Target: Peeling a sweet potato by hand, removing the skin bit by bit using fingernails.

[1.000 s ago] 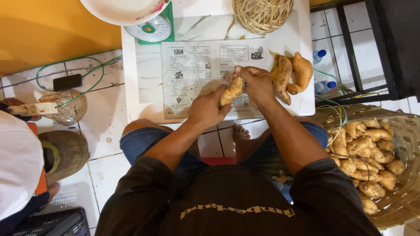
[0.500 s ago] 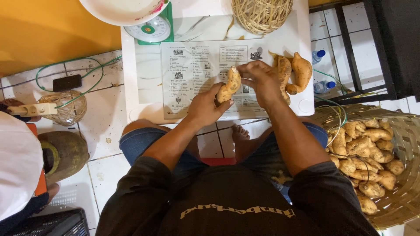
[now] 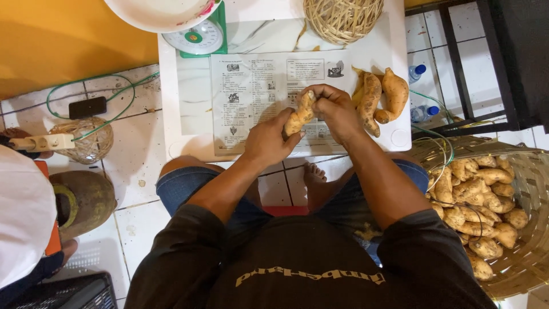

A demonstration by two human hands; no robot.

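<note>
Both of my hands hold one orange-brown sweet potato [image 3: 299,116] above a printed paper sheet [image 3: 251,97] spread on a low white table [image 3: 183,114]. My left hand [image 3: 269,140] grips its lower end. My right hand [image 3: 333,110] closes over its upper end. Just right of my right hand, two more sweet potatoes [image 3: 382,98] lie on the table.
A woven basket [image 3: 532,252] full of sweet potatoes stands on the floor at my right. A green-and-white kitchen scale [image 3: 197,39], a white bowl [image 3: 160,11] and a small wicker basket [image 3: 343,18] sit at the table's far edge. Cables, a power strip and another person's white garment lie left.
The sweet potato has turned from lying slanted to nearly upright between my hands, and both hands have shifted slightly toward the middle of the paper.
</note>
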